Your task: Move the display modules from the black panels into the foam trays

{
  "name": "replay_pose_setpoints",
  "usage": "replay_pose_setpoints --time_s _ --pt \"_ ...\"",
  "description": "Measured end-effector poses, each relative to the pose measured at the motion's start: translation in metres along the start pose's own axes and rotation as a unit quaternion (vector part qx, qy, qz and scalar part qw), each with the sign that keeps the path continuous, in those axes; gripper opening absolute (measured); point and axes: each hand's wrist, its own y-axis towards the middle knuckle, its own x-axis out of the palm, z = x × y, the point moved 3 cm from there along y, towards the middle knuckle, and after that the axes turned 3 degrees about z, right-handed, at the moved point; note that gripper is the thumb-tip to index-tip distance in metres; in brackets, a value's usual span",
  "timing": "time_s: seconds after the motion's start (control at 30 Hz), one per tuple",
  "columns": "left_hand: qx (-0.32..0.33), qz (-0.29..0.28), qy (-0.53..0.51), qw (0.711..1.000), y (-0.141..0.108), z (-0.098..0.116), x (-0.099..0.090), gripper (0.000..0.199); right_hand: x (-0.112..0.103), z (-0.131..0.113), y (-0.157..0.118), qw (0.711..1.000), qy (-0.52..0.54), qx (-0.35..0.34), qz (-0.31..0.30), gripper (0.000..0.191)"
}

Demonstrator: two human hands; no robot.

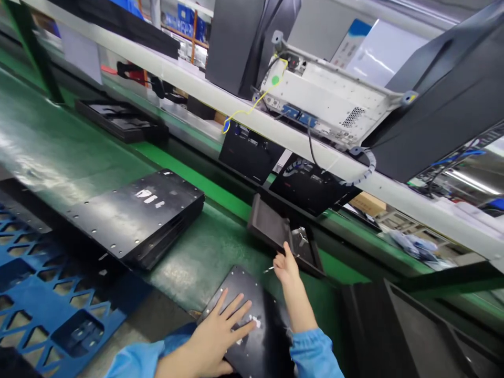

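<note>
My left hand point(220, 331) lay flat, fingers spread, on the black metal panel point(252, 325) closest to me, at the near edge of the green surface point(205, 257). It pressed on the panel but closed on nothing. The panel had small holes along its rim and some pale marks near the middle. I judged that this flat pressure was the correct way to keep the panel from sliding, and it should be held until the other hand had finished.

My right hand point(286, 266) was stretched past the far corner of the panel, fingers nearly together, the tips at a small dark tray point(271, 227) just behind. Something thin and shiny, maybe a screw, showed beside the fingertips, but I could not tell if the fingers pinched it. I thought it best to pick only one piece and bring it low over the panel, so that it did not drop.

Further left, a stack of similar black plates point(137, 215) rested on the surface, well apart from my hands. Beyond, a grey rail point(236, 110) carried a white metal chassis point(326, 100) with cables.
</note>
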Motion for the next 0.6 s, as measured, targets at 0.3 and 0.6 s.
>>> replay_pose_setpoints --time_s 0.3,0.6 --pt "0.062 0.111 0.085 0.988 0.001 -0.012 0.017 0.080 0.055 0.042 -0.046 0.977 -0.152 0.103 -0.105 0.019" --pt "0.060 0.077 -0.032 0.995 -0.008 -0.011 -0.010 0.082 -0.098 -0.036 -0.141 0.820 -0.520 -0.237 0.007 0.063"
